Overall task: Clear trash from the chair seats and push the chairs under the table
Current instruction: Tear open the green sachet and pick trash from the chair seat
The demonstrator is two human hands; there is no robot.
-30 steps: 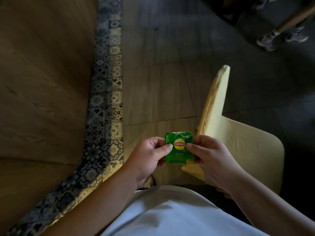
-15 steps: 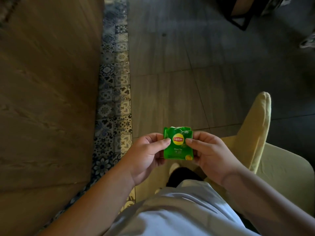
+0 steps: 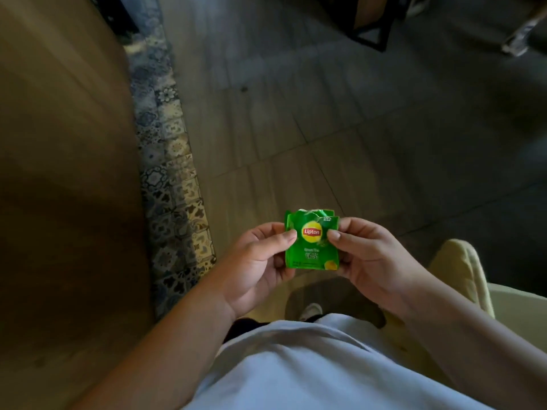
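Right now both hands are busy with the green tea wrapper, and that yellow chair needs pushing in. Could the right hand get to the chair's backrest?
Probably yes: the yellow chair stands just beside the right hand, nothing between, but it must first release the tea wrapper.

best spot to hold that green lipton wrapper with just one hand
Pinch the green wrapper by one intact side edge, coming from that side, thumb on the printed face. It is flat and thin, its top edge torn and ragged, so the sides hold better. The left hand and right hand already pinch it that way.
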